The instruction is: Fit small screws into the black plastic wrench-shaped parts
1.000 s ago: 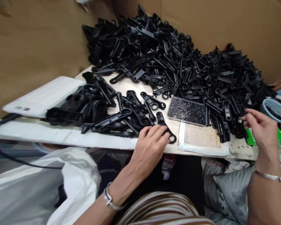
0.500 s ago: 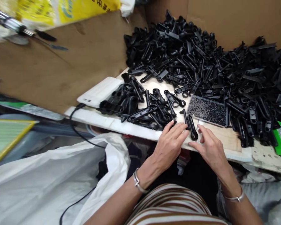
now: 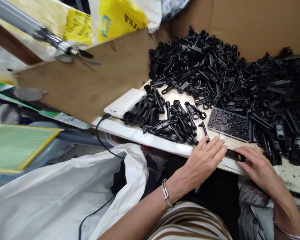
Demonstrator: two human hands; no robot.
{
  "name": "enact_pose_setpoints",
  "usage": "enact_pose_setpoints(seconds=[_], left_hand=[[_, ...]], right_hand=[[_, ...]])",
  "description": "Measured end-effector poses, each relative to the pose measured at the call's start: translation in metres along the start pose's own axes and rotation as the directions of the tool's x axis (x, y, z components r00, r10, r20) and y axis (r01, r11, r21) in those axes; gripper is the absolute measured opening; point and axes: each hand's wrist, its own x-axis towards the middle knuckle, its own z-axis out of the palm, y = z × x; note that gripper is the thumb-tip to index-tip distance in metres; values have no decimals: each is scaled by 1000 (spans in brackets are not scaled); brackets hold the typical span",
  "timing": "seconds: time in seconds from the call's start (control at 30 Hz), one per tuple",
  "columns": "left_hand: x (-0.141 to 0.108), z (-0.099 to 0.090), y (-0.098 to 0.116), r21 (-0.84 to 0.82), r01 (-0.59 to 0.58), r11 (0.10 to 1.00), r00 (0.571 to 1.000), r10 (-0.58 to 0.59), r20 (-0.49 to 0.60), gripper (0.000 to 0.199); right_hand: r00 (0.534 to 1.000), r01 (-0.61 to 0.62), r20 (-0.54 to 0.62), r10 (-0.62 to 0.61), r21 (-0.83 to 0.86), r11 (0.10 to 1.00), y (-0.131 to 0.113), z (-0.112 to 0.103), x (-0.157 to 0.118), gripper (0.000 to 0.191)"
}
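Observation:
My left hand (image 3: 207, 160) lies palm down at the table's front edge, its fingers side by side over one end of a black plastic part (image 3: 232, 154). My right hand (image 3: 257, 163) pinches the other end of that part between thumb and fingers. A thin black piece (image 3: 204, 129) lies just beyond my left fingertips. Behind my hands sits a clear box (image 3: 229, 124) of tiny dark pieces. A small heap of black parts (image 3: 176, 123) is to the left of the box. What my left palm covers is hidden.
A large pile of black parts (image 3: 202, 63) fills the back and right. A white flat device (image 3: 125, 102) with a cable lies at the left beside a cardboard wall (image 3: 90, 76). A white sack (image 3: 65, 196) hangs below the table's edge.
The view has shifted left, so the scene sits further right. The black part between my hands has turned sideways, and my right hand has closed on its end; my left hand now covers its other end.

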Motion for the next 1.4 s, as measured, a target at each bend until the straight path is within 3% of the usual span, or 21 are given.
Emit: enact_pose_setpoints(seconds=[0.13, 0.2, 0.27, 0.37, 0.53, 0.63, 0.77, 0.93, 1.17, 1.3, 1.4], left_hand=[[11, 10, 6, -61, -12, 998, 984, 22, 176, 25], [11, 14, 4, -74, 30, 997, 981, -15, 192, 23], [11, 14, 1, -100, 68, 993, 981, -48, 190, 19], [15, 8, -6, -161, 119, 980, 978, -87, 192, 12], [47, -4, -29, -71, 189, 979, 966, -173, 190, 20], [78, 2, -39, -62, 170, 984, 957, -149, 251, 26], [114, 26, -43, -81, 69, 994, 948, -40, 316, 29], [131, 43, -49, -74, 42, 996, 886, -3, 464, 26], [116, 40, -57, -32, -11, 999, 922, 22, 386, 24], [107, 42, -52, -15, -84, 996, 933, 84, 350, 19], [108, 41, -50, -36, -69, 997, 932, 77, 354, 19]], right_hand=[[997, -9, 83, 4, 62, 998, -1, -3, 6, 29], [996, -46, 86, 36, 114, 992, 0, -7, 15, 26], [994, -105, 19, 103, 110, 988, 2, -13, 30, 22], [981, -179, -80, 177, -24, 983, 4, -19, 62, 22], [942, -300, 36, 332, -345, 889, 4, -28, 101, 23], [921, -323, 61, 385, -431, 842, 8, -31, 101, 15], [931, -281, 77, 357, -471, 836, 13, -27, 95, 9], [940, -256, 81, 331, -475, 842, 16, -20, 96, 7], [951, -289, 21, 308, -293, 911, 18, -17, 95, 13], [957, -283, -72, 280, -30, 959, 22, -17, 91, 11], [942, -286, -127, 311, 182, 941, 26, -17, 87, 8]])
